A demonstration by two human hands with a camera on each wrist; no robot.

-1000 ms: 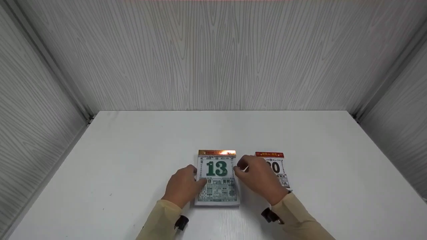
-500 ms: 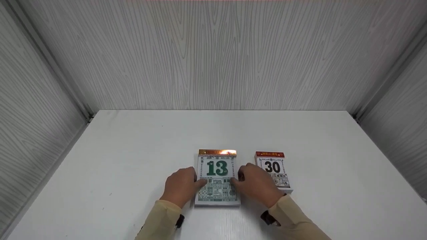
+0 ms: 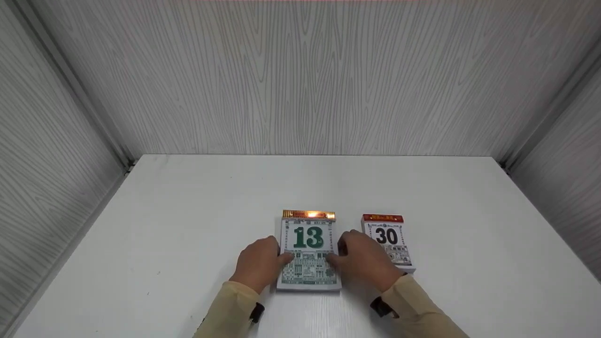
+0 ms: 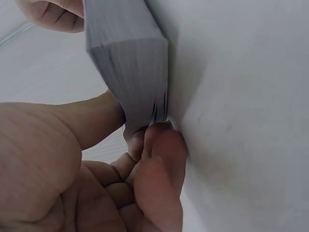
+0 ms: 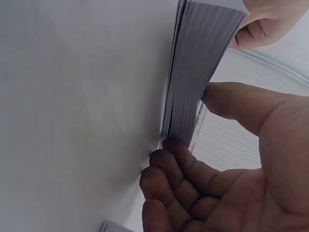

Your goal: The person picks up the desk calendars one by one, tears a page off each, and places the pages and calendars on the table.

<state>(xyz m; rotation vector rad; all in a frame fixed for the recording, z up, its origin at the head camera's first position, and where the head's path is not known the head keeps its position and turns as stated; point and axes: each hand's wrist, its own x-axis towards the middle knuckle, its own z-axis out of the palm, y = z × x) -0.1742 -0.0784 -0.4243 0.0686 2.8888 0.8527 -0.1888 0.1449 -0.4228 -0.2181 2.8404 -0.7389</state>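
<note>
A thick tear-off calendar (image 3: 307,272) with a shiny gold-red header and a green 13 lies on the white table. My left hand (image 3: 258,263) grips its left side, thumb on the top page and fingers at the side edge. On the opposite side my right hand (image 3: 364,258) holds it the same way. In the left wrist view the page block (image 4: 130,72) sits between the left thumb and curled fingers. The right wrist view shows the block's side (image 5: 195,63) between the right thumb and fingertips.
A smaller tear-off calendar (image 3: 387,234) with a red header and a black 30 lies just right of the right hand, partly behind it. Grey wood-grain panels (image 3: 300,80) wall the white table (image 3: 188,202) at the back and both sides.
My right hand has moved down from the calendar's upper right edge to its middle, its thumb now on the page. More of the smaller calendar shows. The left hand stays in place.
</note>
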